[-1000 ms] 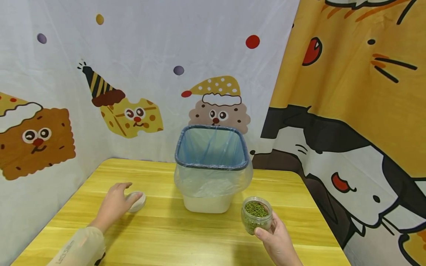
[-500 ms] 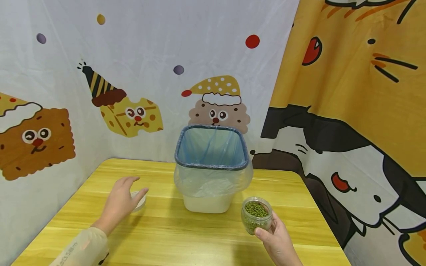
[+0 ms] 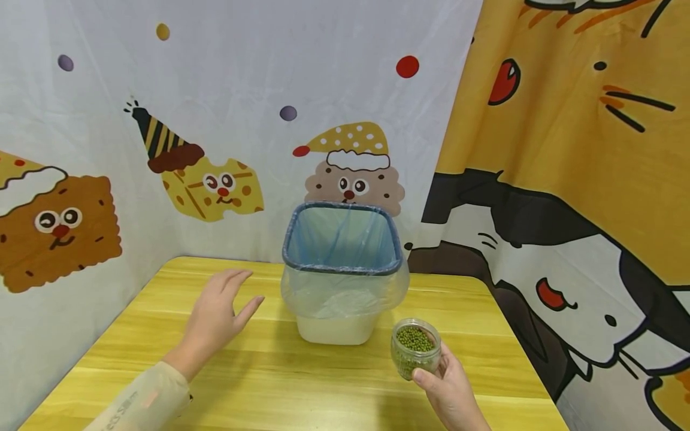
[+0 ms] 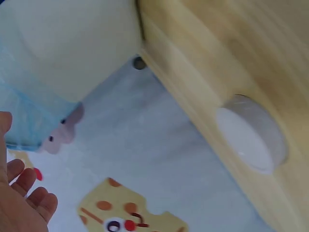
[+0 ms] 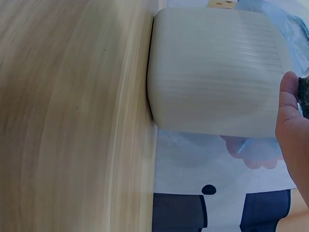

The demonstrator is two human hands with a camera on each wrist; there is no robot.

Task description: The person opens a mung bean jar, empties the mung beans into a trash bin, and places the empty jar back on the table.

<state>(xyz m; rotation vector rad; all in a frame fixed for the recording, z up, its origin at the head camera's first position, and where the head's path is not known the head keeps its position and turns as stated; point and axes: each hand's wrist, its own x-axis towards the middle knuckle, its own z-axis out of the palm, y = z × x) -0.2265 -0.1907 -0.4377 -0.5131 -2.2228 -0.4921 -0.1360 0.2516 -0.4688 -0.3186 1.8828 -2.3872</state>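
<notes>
My right hand (image 3: 451, 392) grips a small clear glass jar (image 3: 404, 363) at the right of the table, in front of the bin. Green mung beans (image 3: 414, 339) fill much of the jar, and its mouth is uncovered. Left of the bin, my left hand (image 3: 214, 314) is raised over the table with its fingers apart and nothing in them. A round white lid (image 4: 253, 133) lies on the table in the left wrist view; in the head view the left hand hides it. Only the edge of the jar shows in the right wrist view.
A pale bin (image 3: 336, 331) with a dark blue rim stands at the middle of the wooden table (image 3: 302, 395). A clear plastic bag (image 3: 345, 299) lines it and hangs over its outside. Printed cloth (image 3: 232, 72) hangs behind the table and along its right side.
My left hand has left the white lid on the table and moved up and to the right, towards the bin. My right hand keeps the jar in the same place.
</notes>
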